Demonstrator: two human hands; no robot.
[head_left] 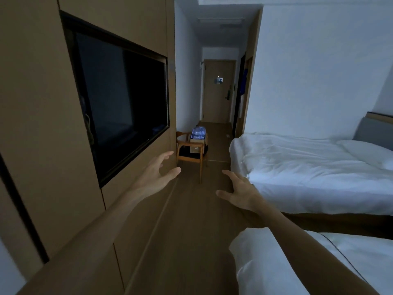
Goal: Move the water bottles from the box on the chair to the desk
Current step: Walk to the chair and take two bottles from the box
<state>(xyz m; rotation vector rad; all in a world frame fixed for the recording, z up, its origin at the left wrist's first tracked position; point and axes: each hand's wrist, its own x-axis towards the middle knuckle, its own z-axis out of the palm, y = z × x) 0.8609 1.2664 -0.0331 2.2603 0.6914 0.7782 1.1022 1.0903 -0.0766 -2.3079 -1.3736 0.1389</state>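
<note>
Both hands, the left hand [156, 174] and right hand [238, 191], reach ahead spread wide and empty. Judging by this, the approach is underway; next comes walking the floor [191, 220] between wall and bed [297, 167] to the chair [191, 152], where the box [196, 143] holds the bottles [198, 133].

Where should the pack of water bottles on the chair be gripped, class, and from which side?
Likely from above, one hand on each side. The water bottles are a wrapped bundle rising out of the open top of the box on the chair, so only their upper part is exposed. Both the left hand and right hand are open and far off.
</note>
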